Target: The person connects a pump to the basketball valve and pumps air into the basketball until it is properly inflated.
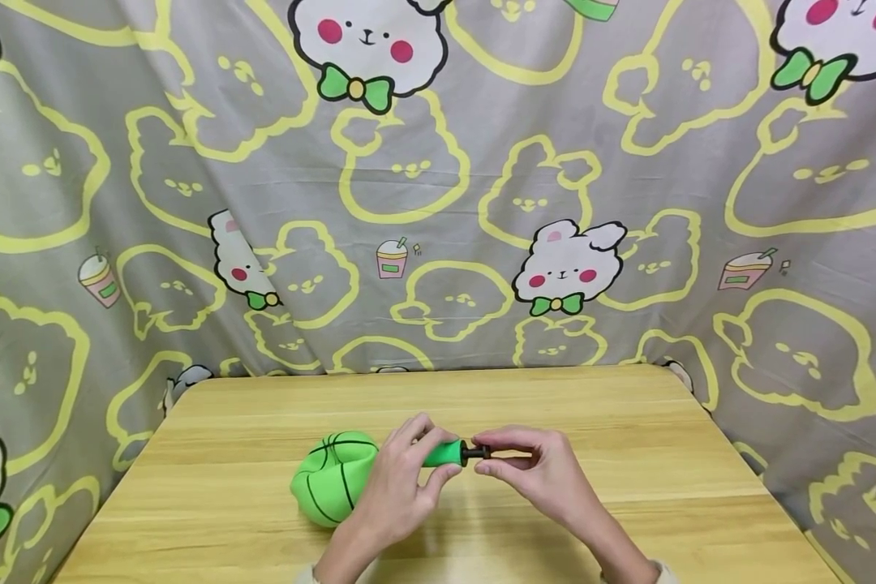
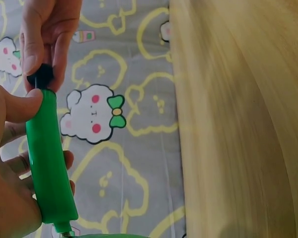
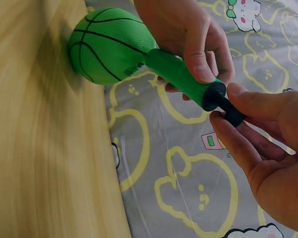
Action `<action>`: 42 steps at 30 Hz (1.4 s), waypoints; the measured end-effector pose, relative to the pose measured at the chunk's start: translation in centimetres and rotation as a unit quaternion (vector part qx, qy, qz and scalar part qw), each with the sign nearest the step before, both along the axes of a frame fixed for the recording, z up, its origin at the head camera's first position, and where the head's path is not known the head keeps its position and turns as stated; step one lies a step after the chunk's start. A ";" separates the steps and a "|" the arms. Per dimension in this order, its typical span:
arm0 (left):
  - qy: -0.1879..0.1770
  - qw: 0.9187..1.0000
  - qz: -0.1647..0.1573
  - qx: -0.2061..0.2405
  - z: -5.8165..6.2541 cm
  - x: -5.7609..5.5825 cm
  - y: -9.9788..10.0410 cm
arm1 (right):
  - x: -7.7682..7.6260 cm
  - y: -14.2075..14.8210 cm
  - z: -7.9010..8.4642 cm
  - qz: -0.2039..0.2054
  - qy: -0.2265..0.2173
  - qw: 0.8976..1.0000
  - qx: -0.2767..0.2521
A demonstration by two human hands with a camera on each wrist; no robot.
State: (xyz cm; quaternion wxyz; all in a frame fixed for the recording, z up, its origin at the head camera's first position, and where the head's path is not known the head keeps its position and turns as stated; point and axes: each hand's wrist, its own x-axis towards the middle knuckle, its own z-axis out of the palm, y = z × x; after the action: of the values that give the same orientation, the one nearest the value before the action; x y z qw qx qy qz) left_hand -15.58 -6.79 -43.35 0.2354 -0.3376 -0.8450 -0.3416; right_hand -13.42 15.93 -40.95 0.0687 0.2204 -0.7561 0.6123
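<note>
A partly caved-in green ball (image 1: 324, 491) with black basketball lines sits on the table, left of the hands. My left hand (image 1: 403, 477) grips the green barrel of a small hand pump (image 2: 45, 158), its fingers and thumb around it. The pump's narrow end meets the ball (image 3: 109, 47), and a bit of metal shows there in the left wrist view. At the other end, my right hand (image 1: 543, 469) pinches the black handle (image 3: 233, 114) between thumb and fingers. A short length of dark rod shows between handle and barrel.
The light wood table (image 1: 599, 405) runs back to a grey curtain (image 1: 467, 186) printed with yellow outlines and white cartoon animals. The same cloth hangs along both sides. The table's back edge lies a short way beyond the hands.
</note>
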 end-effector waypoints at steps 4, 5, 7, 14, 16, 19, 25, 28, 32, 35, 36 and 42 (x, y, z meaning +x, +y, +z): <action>-0.006 1.000 0.003 0.000 0.0 -0.1 -0.1 | 0.0 0.7 0.4 0.005 -0.006 1.000 0.008; -0.006 1.000 0.004 0.000 0.0 -0.1 -0.1 | 0.0 0.9 0.5 0.005 -0.008 1.000 0.009; -0.003 1.000 0.006 0.004 0.0 -0.1 -0.2 | 0.0 1.4 0.8 0.007 -0.012 1.000 0.011; -0.017 1.000 0.001 0.016 0.1 -0.2 -0.2 | 0.1 3.1 2.0 0.014 -0.008 1.000 0.021; -0.022 1.000 0.003 0.021 0.1 -0.2 -0.2 | 0.1 3.4 2.2 0.014 -0.005 1.000 0.021; -0.021 0.999 0.004 0.028 0.2 -0.3 -0.4 | 0.1 4.1 2.5 0.012 0.004 1.000 0.020; -0.012 0.999 0.005 0.038 0.2 -0.5 -0.6 | 0.2 5.7 3.2 0.020 0.024 0.999 0.021; -0.010 0.999 0.004 0.044 0.1 -0.6 -0.7 | 0.4 6.4 3.7 0.023 0.029 0.999 0.024; -0.014 0.999 -0.001 0.046 0.0 -0.6 -0.6 | 0.5 7.1 4.0 0.023 0.022 0.999 0.029; -0.015 0.999 -0.001 0.045 0.0 -0.6 -0.6 | 0.5 7.2 4.0 0.020 0.011 0.999 0.037; -0.015 0.999 0.000 0.046 0.1 -0.6 -0.6 | 0.5 7.1 4.0 0.017 0.008 0.999 0.041; -0.012 0.999 0.003 0.050 0.1 -0.6 -0.6 | 0.4 6.5 3.8 -0.010 0.000 0.999 0.052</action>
State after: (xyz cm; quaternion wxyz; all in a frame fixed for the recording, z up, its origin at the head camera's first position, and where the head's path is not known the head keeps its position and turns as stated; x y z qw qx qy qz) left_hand -16.15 -7.43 -43.22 0.2429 -0.3192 -0.8304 -0.3867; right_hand -13.05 22.48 -37.12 0.0629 0.2162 -0.7893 0.5712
